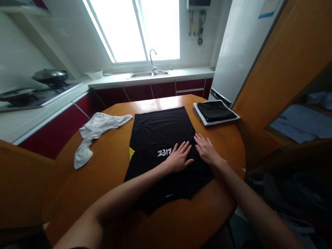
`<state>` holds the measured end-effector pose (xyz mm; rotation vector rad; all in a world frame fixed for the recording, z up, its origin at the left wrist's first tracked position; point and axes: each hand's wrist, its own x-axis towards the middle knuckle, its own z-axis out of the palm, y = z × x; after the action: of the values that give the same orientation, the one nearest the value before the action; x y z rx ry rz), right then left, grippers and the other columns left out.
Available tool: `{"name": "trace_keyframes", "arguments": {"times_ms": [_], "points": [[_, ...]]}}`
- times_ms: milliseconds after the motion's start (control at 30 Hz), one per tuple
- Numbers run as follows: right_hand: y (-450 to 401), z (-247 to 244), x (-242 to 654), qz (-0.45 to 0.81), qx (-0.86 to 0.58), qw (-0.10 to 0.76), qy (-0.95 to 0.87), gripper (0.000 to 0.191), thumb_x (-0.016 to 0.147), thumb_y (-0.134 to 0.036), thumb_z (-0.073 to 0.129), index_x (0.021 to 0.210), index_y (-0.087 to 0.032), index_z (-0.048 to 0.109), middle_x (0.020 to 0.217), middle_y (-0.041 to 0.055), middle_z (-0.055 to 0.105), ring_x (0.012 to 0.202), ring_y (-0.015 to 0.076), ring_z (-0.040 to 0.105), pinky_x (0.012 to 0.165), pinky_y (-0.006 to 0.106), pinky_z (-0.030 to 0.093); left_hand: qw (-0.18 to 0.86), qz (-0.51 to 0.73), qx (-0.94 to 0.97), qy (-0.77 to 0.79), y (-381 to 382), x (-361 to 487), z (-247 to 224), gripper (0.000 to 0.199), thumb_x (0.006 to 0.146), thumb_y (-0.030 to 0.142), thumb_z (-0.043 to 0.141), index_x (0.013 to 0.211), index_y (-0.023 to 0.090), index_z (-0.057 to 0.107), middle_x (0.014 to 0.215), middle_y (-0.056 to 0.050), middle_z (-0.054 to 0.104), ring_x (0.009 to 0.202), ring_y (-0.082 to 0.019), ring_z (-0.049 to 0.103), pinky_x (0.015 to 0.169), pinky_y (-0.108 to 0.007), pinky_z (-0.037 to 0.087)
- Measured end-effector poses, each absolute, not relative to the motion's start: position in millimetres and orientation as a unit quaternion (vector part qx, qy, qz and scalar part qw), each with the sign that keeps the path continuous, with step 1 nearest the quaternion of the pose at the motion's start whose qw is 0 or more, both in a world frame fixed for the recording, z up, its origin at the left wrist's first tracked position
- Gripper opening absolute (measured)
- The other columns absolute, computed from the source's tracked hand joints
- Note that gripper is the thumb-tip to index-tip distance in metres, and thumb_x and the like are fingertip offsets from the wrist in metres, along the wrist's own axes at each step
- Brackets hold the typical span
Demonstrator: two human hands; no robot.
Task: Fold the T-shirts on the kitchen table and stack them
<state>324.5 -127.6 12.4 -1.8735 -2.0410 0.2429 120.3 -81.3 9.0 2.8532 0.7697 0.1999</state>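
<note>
A black shirt [160, 128] with white lettering lies spread on the wooden table [103, 183], its lettering upside down to me. A yellow patch shows at its left edge. My left hand [179, 157] rests flat on the shirt, fingers spread, partly over the lettering. Just right of it, my right hand [206, 148] lies with fingers extended at the shirt's right edge, holding nothing. The lower part of the shirt is partly hidden by my left forearm.
A crumpled white garment [100, 126] lies at the table's left. Folded clothes [216, 112], black on top, are stacked at the back right. Beyond are a sink [141, 74], a stove [38, 95] and a fridge [233, 48].
</note>
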Motion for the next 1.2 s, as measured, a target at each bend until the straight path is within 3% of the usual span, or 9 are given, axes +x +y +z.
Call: {"name": "trace_keyframes", "arguments": {"times_ms": [133,267,433,567,700,967,1200], "points": [[-102,1,328,0.096,-0.658,0.116,-0.738,0.058,0.104,-0.042,0.03,0.158,-0.021,0.028,0.165,0.0093,0.023,0.154,0.0259,0.014,0.12,0.064,0.009,0.077,0.077,0.957,0.268,-84,116,2,0.073,0.099,0.058,0.042,0.158,0.016,0.028,0.164,-0.018,0.022,0.154,-0.031,0.016,0.121,-0.057,0.014],[-92,-1,340,0.106,-0.666,0.108,-0.731,0.062,0.104,-0.049,0.026,0.16,-0.022,0.024,0.166,0.0094,0.022,0.154,0.0263,0.015,0.12,0.065,0.011,0.072,0.097,0.956,0.268,-85,115,-3,0.074,0.1,0.06,0.039,0.158,0.017,0.027,0.165,-0.017,0.021,0.154,-0.03,0.016,0.122,-0.055,0.012],[-70,11,350,0.069,-0.712,0.158,-0.681,0.061,0.105,-0.043,0.018,0.159,-0.016,0.025,0.166,0.0106,0.022,0.154,0.0267,0.016,0.12,0.063,0.015,0.073,0.102,0.955,0.269,-85,114,-3,0.073,0.1,0.061,0.036,0.157,0.017,0.029,0.165,-0.015,0.024,0.154,-0.029,0.016,0.123,-0.052,0.011],[-58,4,338,0.057,-0.7,0.129,-0.7,0.06,0.105,-0.04,0.022,0.159,-0.016,0.026,0.165,0.0109,0.024,0.153,0.0261,0.017,0.121,0.062,0.012,0.072,0.105,0.954,0.272,-86,114,-4,0.073,0.1,0.062,0.035,0.157,0.017,0.03,0.164,-0.015,0.025,0.154,-0.029,0.016,0.123,-0.052,0.012],[-59,-9,331,0.067,-0.719,0.113,-0.682,0.059,0.105,-0.043,0.022,0.158,-0.017,0.029,0.164,0.0113,0.026,0.153,0.0283,0.017,0.119,0.067,0.008,0.073,0.109,0.954,0.27,-86,114,-5,0.074,0.1,0.063,0.034,0.157,0.016,0.029,0.164,-0.016,0.025,0.154,-0.029,0.016,0.123,-0.052,0.012],[-60,-5,338,0.052,-0.719,0.192,-0.665,0.059,0.105,-0.04,0.019,0.158,-0.017,0.028,0.165,0.0098,0.025,0.153,0.0258,0.018,0.12,0.062,0.015,0.079,0.108,0.953,0.271,-87,115,-3,0.073,0.1,0.062,0.036,0.157,0.016,0.03,0.165,-0.015,0.023,0.154,-0.029,0.015,0.123,-0.052,0.011],[-59,-7,328,0.088,-0.702,0.135,-0.694,0.058,0.105,-0.046,0.022,0.155,-0.02,0.036,0.163,0.0082,0.029,0.153,0.028,0.02,0.119,0.067,0.011,0.078,0.101,0.953,0.273,-87,115,-4,0.074,0.1,0.061,0.035,0.157,0.013,0.03,0.164,-0.017,0.023,0.154,-0.029,0.014,0.123,-0.053,0.01]]}}
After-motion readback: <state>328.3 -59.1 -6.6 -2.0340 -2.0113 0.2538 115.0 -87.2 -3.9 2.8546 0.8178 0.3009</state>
